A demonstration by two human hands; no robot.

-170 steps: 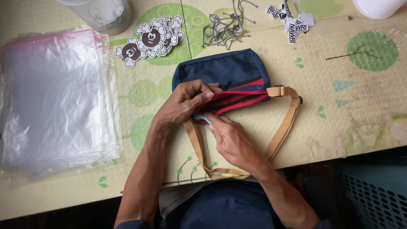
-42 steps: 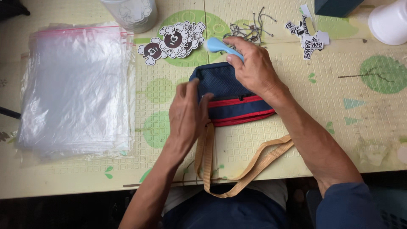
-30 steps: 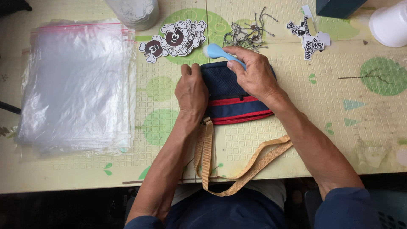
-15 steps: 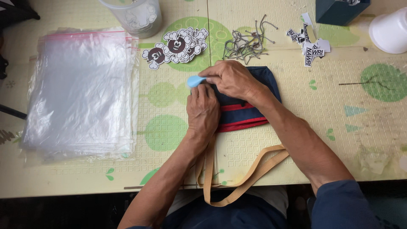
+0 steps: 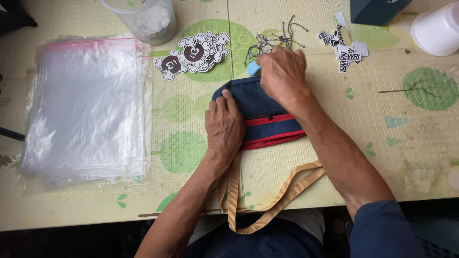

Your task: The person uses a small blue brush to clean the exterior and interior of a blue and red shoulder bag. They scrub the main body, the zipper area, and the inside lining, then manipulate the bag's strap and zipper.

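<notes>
Pressing flat, fingers together, the left hand (image 5: 224, 125) lies on the left end of the navy pouch (image 5: 267, 112), which sits at the centre of the table (image 5: 373, 157) near the person. Its red bands face the near edge, and its tan strap (image 5: 275, 203) loops off the table's near edge. The right hand (image 5: 283, 71) is closed on a small light-blue object (image 5: 253, 69) at the pouch's far edge; half a second earlier this hand lay lower and further left, over the pouch's far-left corner beside the left hand. Just beyond the right hand lies a tangle of thin grey cords (image 5: 272, 40). Left of these, cloud-edged round stickers (image 5: 193, 55) in white and dark brown overlap in a row. Further right, small black-and-white printed tags (image 5: 345, 45) lie scattered. A stack of clear zip bags (image 5: 86, 105) with red seal lines occupies the left side. At the far edge stand a clear plastic cup (image 5: 146, 19), a dark teal box (image 5: 375, 9) and a white container (image 5: 437, 28).
</notes>
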